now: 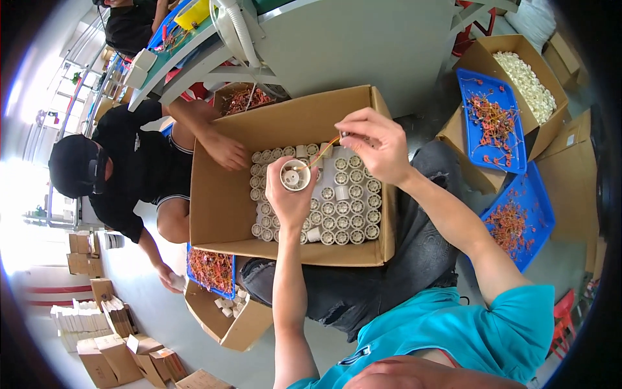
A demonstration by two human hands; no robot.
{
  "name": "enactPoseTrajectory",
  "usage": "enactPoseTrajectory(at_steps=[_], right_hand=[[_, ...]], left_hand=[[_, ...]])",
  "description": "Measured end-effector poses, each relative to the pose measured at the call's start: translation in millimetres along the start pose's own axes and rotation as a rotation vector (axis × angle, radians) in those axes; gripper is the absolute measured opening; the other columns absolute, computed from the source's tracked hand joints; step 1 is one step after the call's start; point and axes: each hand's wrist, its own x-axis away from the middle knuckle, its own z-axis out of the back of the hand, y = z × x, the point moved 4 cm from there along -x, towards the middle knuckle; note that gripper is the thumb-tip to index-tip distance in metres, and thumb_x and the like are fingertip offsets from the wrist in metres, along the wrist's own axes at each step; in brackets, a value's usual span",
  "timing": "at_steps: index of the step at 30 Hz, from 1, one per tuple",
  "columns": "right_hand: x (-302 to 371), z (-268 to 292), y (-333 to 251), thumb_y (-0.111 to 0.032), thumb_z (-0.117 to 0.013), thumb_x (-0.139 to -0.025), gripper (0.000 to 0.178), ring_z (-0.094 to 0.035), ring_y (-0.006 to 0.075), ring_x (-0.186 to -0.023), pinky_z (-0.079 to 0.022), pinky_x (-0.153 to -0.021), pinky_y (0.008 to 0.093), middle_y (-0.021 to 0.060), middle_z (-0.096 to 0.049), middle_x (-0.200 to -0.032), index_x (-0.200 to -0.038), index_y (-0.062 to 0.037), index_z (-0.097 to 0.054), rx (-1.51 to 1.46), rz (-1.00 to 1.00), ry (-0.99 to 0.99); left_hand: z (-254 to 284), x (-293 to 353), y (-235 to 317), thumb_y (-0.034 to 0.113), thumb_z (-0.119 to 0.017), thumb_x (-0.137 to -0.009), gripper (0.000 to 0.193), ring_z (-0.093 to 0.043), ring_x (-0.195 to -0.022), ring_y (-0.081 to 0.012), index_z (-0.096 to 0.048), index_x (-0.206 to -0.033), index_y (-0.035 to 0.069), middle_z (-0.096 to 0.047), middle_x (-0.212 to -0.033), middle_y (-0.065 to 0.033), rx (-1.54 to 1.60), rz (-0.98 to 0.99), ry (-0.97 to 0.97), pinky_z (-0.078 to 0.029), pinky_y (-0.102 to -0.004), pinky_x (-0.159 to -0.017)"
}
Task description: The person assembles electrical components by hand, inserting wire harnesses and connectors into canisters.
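My left hand (289,202) is wrapped round a white round plastic housing (295,176), its open end facing up. Thin yellow and red wires (322,154) run from inside the housing up to my right hand (381,144). There, thumb and fingertips pinch the wire end, where a small dark piece partly shows. Both hands are above a large cardboard box (223,220). Inside it, rows of similar white round housings (341,222) stand close together, a few lying on their sides. My hands and forearm hide part of the rows.
A co-worker in black (120,170) sits to the left, one hand (228,152) reaching over the box wall. Blue trays (476,152) of red wired parts lie right and lower left. A carton (551,117) of small white pieces stands far right. A grey panel (350,48) rises behind.
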Motion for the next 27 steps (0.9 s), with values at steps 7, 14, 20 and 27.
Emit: enactPoseTrajectory(at_steps=[7,14,20,27], right_hand=[[14,-19,-11,0.001,-0.072,-0.080,0.019,-0.067,0.0207,-0.081,-0.054,-0.070,0.0303,0.0081,-0.066,-0.096,-0.099,0.0005,-0.072,0.138,0.183,-0.102],[16,-21,-4,-0.001,-0.072,-0.081,0.017,-0.066,0.0215,-0.079,-0.054,-0.068,0.0316,0.0088,-0.066,-0.096,-0.098,0.0003,-0.072,0.184,0.148,-0.108],[22,-28,-5,-0.001,-0.077,-0.075,0.024,-0.066,0.0207,-0.081,-0.053,-0.069,0.0298,0.0081,-0.066,-0.095,-0.098,-0.0001,-0.073,0.196,0.031,-0.175],[29,-46,-1,-0.003,-0.076,-0.072,0.020,-0.058,0.0252,-0.097,-0.050,-0.081,0.0362,0.0086,-0.063,-0.106,-0.092,-0.0026,-0.074,0.232,0.130,-0.242]], left_hand=[[-5,4,3,0.007,-0.088,-0.065,0.050,-0.061,-0.089,-0.0286,-0.058,-0.105,0.005,-0.062,-0.098,-0.0105,0.001,-0.069,0.049,-0.051,-0.0388,-0.077],[-6,5,4,0.006,-0.088,-0.065,0.051,-0.062,-0.090,-0.0298,-0.058,-0.106,0.004,-0.062,-0.100,-0.0114,-0.022,-0.106,0.029,-0.051,-0.0389,-0.078],[-10,8,3,0.005,-0.085,-0.066,0.050,-0.061,-0.094,-0.0318,-0.058,-0.108,0.004,-0.062,-0.103,-0.0124,-0.054,-0.159,0.008,-0.050,-0.0407,-0.080],[-25,14,4,-0.003,-0.073,-0.064,0.050,-0.060,-0.094,-0.0321,-0.057,-0.110,0.006,-0.063,-0.103,-0.0121,-0.081,-0.187,-0.088,-0.046,-0.0412,-0.079]])
